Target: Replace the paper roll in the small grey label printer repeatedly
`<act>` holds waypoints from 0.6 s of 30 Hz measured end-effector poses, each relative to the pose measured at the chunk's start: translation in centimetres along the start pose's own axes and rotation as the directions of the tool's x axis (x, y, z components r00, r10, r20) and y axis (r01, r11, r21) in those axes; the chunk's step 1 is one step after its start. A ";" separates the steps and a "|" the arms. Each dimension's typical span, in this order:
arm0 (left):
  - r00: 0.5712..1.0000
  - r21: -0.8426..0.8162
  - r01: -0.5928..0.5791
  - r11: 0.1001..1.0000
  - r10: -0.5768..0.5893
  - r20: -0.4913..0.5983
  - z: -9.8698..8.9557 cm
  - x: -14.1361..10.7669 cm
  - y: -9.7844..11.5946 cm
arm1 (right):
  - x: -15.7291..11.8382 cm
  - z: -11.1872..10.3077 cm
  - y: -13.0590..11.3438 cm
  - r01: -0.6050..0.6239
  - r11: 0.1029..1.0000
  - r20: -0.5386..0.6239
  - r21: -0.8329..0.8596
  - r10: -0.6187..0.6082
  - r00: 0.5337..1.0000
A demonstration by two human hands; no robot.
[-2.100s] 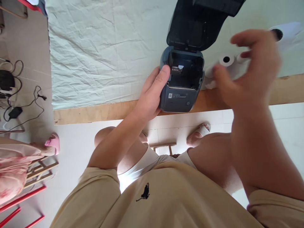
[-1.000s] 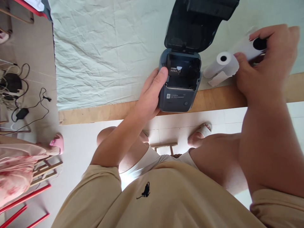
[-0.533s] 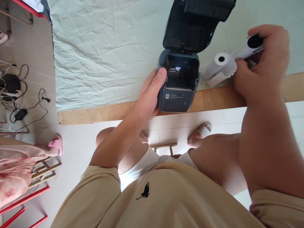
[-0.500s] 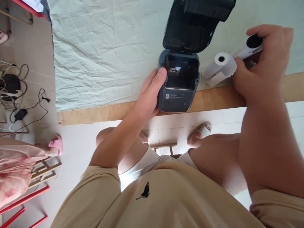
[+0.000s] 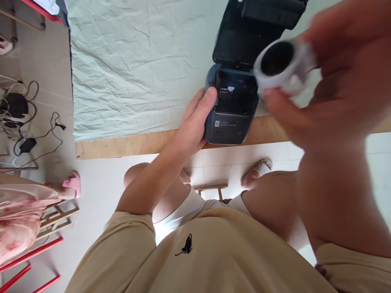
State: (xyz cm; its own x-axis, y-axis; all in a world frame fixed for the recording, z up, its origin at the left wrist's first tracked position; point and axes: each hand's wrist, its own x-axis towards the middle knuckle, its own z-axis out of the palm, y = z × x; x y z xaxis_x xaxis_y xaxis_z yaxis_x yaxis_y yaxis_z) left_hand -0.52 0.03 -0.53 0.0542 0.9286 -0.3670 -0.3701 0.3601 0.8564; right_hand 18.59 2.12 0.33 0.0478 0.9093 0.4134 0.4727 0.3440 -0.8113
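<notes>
A dark portable label printer (image 5: 230,130) rests near the table's front edge, its lid (image 5: 244,44) swung up and back. My left hand (image 5: 195,118) grips the printer's left side, thumb over the rim of the bare paper compartment. Raised just right of the compartment, my right hand (image 5: 330,93) pinches a white paper roll (image 5: 259,75) with a wide dark core. That roll and the fingers are smeared by motion. The other, narrow-cored paper roll on the table is hidden behind my right hand.
A pale green cloth (image 5: 137,73) covers the table, with a bare wooden edge (image 5: 128,147) along the front. On the floor at left lie tangled black cables (image 5: 27,144). Another person's pink slipper (image 5: 72,185) and a wooden stool (image 5: 58,217) are at lower left.
My right hand has lifted the wide-cored paper roll off the table and brought it left, up beside the printer. My left hand still holds the printer, which has barely shifted.
</notes>
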 end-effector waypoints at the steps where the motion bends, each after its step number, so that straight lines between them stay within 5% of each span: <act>1: 1.000 -0.004 -0.009 1.000 0.009 -0.003 0.1 -0.1 0.0 | -0.3 0.8 -1.2 0.156 0.981 0.054 -0.114 -0.151 0.987; 5: 0.999 -0.020 -0.047 0.999 0.047 -0.010 0.3 -0.3 0.1 | -0.6 2.6 -2.8 0.273 0.872 0.225 -0.406 -0.194 0.955; 12: 1.000 -0.042 -0.012 0.999 0.014 0.025 0.1 -0.3 0.3 | -0.8 2.6 -2.0 0.338 0.865 0.213 -0.372 -0.274 0.938; 18: 0.997 -0.046 -0.037 0.998 0.039 0.063 -0.4 -0.2 0.3 | -2.4 3.3 -0.9 0.598 0.778 0.123 -0.194 -0.585 0.801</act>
State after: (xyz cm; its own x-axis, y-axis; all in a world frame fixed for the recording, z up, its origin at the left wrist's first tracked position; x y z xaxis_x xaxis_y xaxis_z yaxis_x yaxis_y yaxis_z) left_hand -1.06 -0.05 -0.33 0.0975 0.9459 -0.3095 -0.4139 0.3214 0.8517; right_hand 15.12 0.44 -1.26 -0.3465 0.5561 0.7554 0.5668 0.7658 -0.3037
